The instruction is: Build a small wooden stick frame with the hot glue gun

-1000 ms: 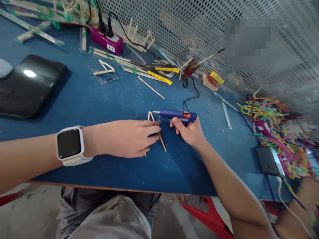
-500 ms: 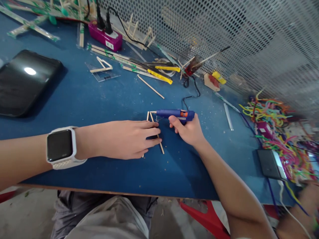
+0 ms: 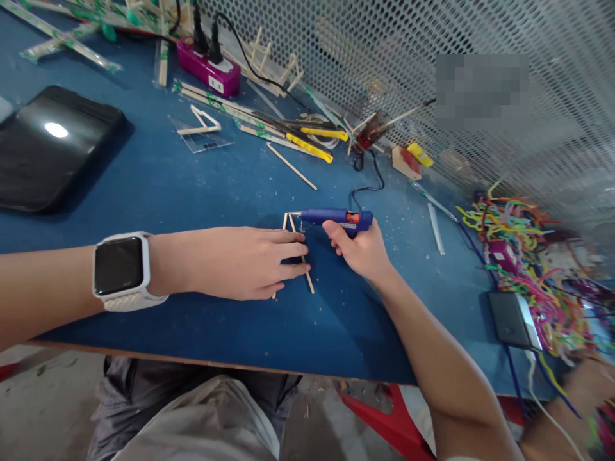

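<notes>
From where I stood, the blue glue gun (image 3: 327, 218) made the easiest mark to go by. The person's right hand (image 3: 362, 246) was closed around its handle, thumb along the side, with the nozzle pointing left. Just at that nozzle's tip, two thin wooden sticks (image 3: 308, 278) came together in a narrow peak; whether the metal touched the wood, I couldn't tell. From the peak the sticks spread apart toward the person, below and to the left of the glue gun.

The left hand (image 3: 259, 262) lay across them, palm down, fingers stretched out and slightly parted, covering their middles, so that only the peak and the near ends showed. What the fingertips did underneath was hidden from me. A white-banded watch (image 3: 119, 266) sat on that wrist, well left of the glue gun.

On the blue surface (image 3: 202, 198), a loose stick (image 3: 292, 166) lay beyond the glue gun, and farther beyond it were yellow-and-black tools (image 3: 312, 144). A purple power strip (image 3: 209, 67) stood beyond and to the left of the glue gun. Well to its right spread a tangle of bright strands (image 3: 523, 282), near a dark boxy device (image 3: 514, 320).
</notes>
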`<state>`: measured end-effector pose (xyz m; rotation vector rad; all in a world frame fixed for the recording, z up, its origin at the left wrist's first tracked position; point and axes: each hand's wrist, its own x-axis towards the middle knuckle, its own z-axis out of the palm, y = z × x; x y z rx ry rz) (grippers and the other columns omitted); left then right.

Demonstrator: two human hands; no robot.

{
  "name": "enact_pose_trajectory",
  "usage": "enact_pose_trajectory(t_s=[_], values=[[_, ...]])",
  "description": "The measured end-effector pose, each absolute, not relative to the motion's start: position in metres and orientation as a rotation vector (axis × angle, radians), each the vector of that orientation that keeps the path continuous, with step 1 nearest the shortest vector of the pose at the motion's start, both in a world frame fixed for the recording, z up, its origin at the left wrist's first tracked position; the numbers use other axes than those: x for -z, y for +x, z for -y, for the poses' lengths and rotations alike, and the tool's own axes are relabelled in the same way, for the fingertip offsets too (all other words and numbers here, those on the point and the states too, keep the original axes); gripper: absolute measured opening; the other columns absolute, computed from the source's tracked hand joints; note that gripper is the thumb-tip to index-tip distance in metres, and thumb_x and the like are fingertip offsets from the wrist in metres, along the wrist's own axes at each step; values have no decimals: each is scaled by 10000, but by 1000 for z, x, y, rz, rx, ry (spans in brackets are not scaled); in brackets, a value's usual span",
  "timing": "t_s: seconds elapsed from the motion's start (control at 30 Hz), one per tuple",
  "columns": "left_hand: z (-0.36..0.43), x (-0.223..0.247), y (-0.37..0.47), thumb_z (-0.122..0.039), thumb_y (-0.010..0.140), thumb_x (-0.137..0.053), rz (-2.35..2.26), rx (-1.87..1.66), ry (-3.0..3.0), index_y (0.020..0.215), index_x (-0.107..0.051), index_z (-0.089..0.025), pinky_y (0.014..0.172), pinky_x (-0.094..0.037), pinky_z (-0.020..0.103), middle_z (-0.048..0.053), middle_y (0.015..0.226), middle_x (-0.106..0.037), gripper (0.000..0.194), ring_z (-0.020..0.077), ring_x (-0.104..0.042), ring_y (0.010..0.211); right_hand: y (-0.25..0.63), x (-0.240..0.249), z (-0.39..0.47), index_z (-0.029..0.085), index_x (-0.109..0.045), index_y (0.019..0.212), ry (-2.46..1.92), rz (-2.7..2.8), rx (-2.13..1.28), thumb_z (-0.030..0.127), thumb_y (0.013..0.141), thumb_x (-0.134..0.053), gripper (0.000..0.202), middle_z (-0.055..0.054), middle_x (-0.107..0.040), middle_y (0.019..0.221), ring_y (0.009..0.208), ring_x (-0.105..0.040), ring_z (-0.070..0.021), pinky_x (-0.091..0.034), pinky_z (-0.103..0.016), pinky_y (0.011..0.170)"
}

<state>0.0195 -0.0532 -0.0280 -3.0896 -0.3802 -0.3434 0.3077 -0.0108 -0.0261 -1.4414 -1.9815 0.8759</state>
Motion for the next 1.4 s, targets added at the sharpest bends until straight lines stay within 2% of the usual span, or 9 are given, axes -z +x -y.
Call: enact_pose_trajectory(t_s=[0.13,0.57,0.77,0.9,1.07,1.13,1.27,1.4], values=[[53,31,20,-330,1106,-723,395,464,-3089,1525,-733,-192,1322,-567,470,115,1525,-770,441,355,-670,1529,308,26,10,266,-615,654,-1438,1997,-877,943,895,-757,733,14,-604,551,509,-552,-158,-442,-344,518],[52,32,20,-345,1116,-697,421,424,-3081,1564,-712,-197,1319,-572,455,145,1548,-752,472,350,-663,1548,307,23,12,266,-583,636,-1424,1975,-912,896,867,-831,716,24,-551,540,531,-531,-157,-418,-324,500],[51,33,21,-315,1110,-714,374,456,-3086,1524,-749,-203,1375,-529,434,118,1550,-761,431,334,-657,1561,312,25,13,235,-733,720,-1395,1918,-978,778,961,-810,598,10,-649,546,466,-561,-136,-491,-321,523],[50,33,21,-280,1081,-749,362,515,-3101,1494,-774,-206,1404,-510,429,109,1547,-768,421,324,-666,1557,318,31,13,238,-766,878,-1286,1872,-1028,759,999,-766,534,-1,-770,726,477,-598,-131,-514,-334,537],[51,30,21,-317,1112,-707,408,367,-3119,1525,-744,-255,1389,-526,456,81,1576,-752,419,325,-636,1592,321,35,13,234,-819,973,-1228,1834,-1014,715,1023,-784,485,-34,-835,868,569,-708,-158,-551,-349,583],[52,29,21,-328,1102,-728,431,391,-3129,1534,-732,-233,1354,-559,458,100,1566,-754,443,336,-640,1585,322,37,13,233,-818,946,-1220,1842,-1000,712,1044,-767,492,-37,-834,885,586,-708,-152,-546,-351,603],[52,28,21,-343,1128,-691,385,386,-3091,1555,-708,-174,1328,-579,476,128,1570,-746,460,352,-641,1578,324,41,13,238,-775,820,-1233,1852,-944,723,1077,-721,552,-5,-729,708,590,-661,-153,-521,-350,625],[52,30,21,-363,1133,-692,360,383,-3038,1563,-709,-166,1347,-559,463,140,1586,-736,472,347,-638,1583,326,43,12,235,-763,770,-1267,1832,-808,825,1030,-709,647,-30,-758,750,692,-695,-173,-539,-347,683]])
